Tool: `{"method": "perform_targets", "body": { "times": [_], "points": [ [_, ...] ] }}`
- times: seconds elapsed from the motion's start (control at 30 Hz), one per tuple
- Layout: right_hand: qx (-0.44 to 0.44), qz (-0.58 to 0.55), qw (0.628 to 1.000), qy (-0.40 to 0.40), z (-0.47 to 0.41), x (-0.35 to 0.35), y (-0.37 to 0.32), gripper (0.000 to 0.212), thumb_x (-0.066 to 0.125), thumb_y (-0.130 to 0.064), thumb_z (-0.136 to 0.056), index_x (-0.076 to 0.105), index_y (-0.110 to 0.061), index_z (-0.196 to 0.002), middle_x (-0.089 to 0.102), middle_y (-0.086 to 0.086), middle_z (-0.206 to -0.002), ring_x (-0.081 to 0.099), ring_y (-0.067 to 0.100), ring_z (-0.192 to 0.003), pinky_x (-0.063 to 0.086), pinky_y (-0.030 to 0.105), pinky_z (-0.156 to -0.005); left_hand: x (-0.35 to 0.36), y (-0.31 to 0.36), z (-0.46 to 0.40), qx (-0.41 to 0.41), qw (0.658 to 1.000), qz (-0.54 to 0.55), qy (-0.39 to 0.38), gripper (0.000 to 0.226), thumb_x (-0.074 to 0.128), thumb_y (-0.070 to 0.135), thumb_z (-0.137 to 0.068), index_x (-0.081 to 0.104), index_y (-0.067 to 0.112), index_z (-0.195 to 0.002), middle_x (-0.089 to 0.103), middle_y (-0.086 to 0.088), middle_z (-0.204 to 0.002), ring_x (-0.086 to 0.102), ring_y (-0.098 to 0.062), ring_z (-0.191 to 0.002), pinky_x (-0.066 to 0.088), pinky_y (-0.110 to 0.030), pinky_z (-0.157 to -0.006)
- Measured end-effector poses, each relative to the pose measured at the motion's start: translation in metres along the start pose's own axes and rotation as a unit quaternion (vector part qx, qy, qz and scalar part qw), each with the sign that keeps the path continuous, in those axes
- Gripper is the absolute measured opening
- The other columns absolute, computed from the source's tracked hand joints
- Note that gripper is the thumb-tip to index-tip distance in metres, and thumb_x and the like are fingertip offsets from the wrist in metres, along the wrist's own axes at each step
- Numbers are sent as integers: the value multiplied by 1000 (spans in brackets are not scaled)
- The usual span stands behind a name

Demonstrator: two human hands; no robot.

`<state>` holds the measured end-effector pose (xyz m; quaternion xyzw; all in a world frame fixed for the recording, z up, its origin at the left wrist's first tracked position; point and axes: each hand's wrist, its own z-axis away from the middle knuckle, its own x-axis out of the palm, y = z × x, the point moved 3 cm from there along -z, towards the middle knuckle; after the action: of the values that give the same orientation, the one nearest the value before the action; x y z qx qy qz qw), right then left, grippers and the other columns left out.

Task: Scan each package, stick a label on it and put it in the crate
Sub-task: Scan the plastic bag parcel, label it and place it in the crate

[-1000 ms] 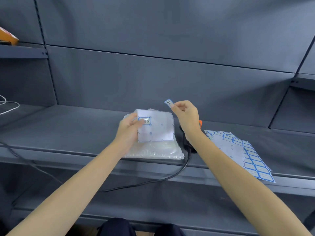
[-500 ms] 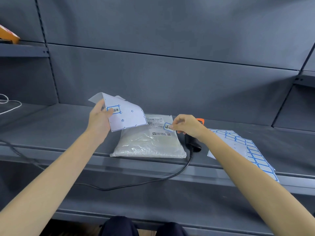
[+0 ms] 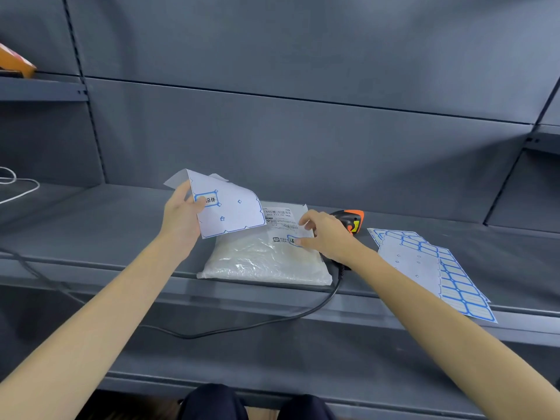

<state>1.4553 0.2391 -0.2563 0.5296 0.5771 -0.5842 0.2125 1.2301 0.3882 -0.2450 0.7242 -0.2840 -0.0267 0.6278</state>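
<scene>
The package (image 3: 266, 259) is laid on the shelf (image 3: 121, 237), with the scanner (image 3: 348, 219) behind its right side and label sheets (image 3: 430, 262) further right.

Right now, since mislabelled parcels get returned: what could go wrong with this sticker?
The right hand presses the label onto the package beside its printed shipping slip; it may cover print there. The package overhangs the shelf edge, so pressing could tip it off.
</scene>
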Motion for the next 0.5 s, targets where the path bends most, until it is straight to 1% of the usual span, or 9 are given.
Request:
{"method": "perform_targets", "body": {
  "times": [0.1,0.2,0.23,0.3,0.33,0.37,0.4,0.43,0.5],
  "points": [
    [-94,71,993,18,13,0,-9,30,57,-16,-93,62,-18,-122,62,3,-117,52,20,-102,38,26,-88,0,1,0,1,1000,2,3,47,40,-7,-93,55,19,-129,66,2,-111,63,-23,-97,48,-32,-69],
    [-130,105,985,-46,24,10,-5,43,42,-11,-95,56,-21,-134,57,0,-137,54,29,-119,40,39,-102,-2,2,-1,2,1000,0,1,48,39,-8,-93,55,19,-129,65,2,-111,63,-23,-96,48,-30,-67],
    [-121,118,982,-86,26,13,-1,47,39,-14,-96,47,-25,-142,48,-5,-145,50,27,-125,36,38,-108,-3,3,-1,2,1000,0,1,49,39,-8,-93,55,19,-130,65,3,-111,63,-23,-96,48,-29,-66],
    [-96,143,969,-179,30,15,3,52,33,-22,-100,26,-33,-151,25,-15,-156,36,18,-139,16,35,-119,-2,5,0,1,1000,0,4,49,40,-8,-93,54,19,-131,65,4,-111,64,-21,-97,49,-28,-64],
    [-72,141,964,-215,30,13,4,51,31,-28,-102,23,-36,-151,21,-17,-157,30,16,-141,10,34,-120,-1,6,0,0,1000,5,5,48,40,-7,-93,54,19,-132,64,3,-112,64,-21,-97,49,-28,-64],
    [-48,120,965,-228,30,7,0,47,31,-36,-102,30,-38,-149,28,-16,-155,33,15,-139,14,33,-118,1,7,0,-2,1000,9,3,48,41,-7,-94,54,19,-132,64,1,-113,64,-21,-96,50,-29,-65],
    [-16,71,975,-210,25,0,-3,43,34,-43,-101,45,-34,-142,43,-10,-148,42,16,-132,23,30,-114,4,8,1,-5,1000,12,-1,47,42,-7,-94,54,19,-131,63,-1,-114,65,-20,-95,50,-30,-66],
    [18,-6,986,-168,19,-9,-6,43,39,-48,-99,58,-26,-130,57,-3,-136,51,18,-122,31,29,-109,7,8,2,-8,1000,15,-8,46,43,-6,-94,54,19,-131,63,-2,-114,65,-20,-95,51,-31,-68],
    [62,-168,981,-73,4,-24,-9,45,46,-51,-95,67,-17,-118,65,2,-123,59,17,-117,37,33,-109,17,10,3,-13,999,23,-29,44,45,-5,-94,55,18,-130,63,-5,-116,65,-23,-99,52,-35,-75]
  ]
}}
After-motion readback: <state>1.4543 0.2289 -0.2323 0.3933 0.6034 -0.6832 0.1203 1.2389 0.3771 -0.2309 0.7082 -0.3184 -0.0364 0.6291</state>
